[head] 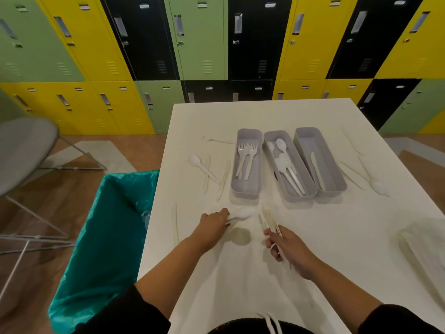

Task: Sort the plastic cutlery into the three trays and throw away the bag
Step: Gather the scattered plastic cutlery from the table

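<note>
Staff break room or locker room, probably: wall of green, yellow, black lockers (144,44), white tabletop (240,121), grey chair (21,150), lined bin (103,237), wood-look floor.

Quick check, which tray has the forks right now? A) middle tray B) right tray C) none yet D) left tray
D: the forks lie in the left tray; the middle tray holds spoons and the right tray holds a single knife.
</note>
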Demonstrator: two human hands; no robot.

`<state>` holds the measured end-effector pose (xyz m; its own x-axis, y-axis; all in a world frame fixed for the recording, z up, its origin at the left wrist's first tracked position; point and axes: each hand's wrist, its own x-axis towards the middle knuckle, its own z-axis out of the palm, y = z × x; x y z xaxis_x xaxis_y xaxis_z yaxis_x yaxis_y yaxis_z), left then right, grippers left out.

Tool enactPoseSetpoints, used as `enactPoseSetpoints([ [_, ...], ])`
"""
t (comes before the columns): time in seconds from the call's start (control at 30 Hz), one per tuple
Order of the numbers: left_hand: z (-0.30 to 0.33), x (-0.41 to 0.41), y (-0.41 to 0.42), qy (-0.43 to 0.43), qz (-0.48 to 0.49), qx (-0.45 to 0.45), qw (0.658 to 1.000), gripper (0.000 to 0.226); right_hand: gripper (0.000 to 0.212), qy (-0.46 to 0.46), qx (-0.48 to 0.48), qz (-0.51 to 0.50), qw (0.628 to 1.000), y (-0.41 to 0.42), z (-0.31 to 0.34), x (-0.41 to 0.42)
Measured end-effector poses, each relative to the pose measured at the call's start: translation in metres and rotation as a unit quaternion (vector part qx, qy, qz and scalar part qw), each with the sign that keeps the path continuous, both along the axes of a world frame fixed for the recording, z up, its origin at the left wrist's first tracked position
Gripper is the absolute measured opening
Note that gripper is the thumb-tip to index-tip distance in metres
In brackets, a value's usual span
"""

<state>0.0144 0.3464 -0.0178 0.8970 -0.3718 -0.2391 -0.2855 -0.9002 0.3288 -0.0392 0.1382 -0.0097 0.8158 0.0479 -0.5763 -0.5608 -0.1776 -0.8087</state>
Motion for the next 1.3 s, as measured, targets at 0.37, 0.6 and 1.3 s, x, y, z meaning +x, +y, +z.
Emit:
enactPoseSetpoints([
  [0.37, 0.018, -0.005, 0.038, -0.013, 0.383, -0.121, 0.916, 0.037, 0.017, -0.014, -0.039, 0.112, 0.993, 0.009, 0.001, 0.020],
  [0.6, -0.001, -0.020, 0.063, 0.049, 0.489, -0.060, 0.869, 0.046, 0.017, -0.013, -0.041, 0.138, 0.989, 0.020, -0.002, 0.029],
  [1.3, 0.018, 0.056, 0.031, 0.024, 0.482, -0.169, 0.859, 0.033, 0.015, -0.034, -0.033, 0.154, 0.987, 0.044, 0.008, 0.050],
])
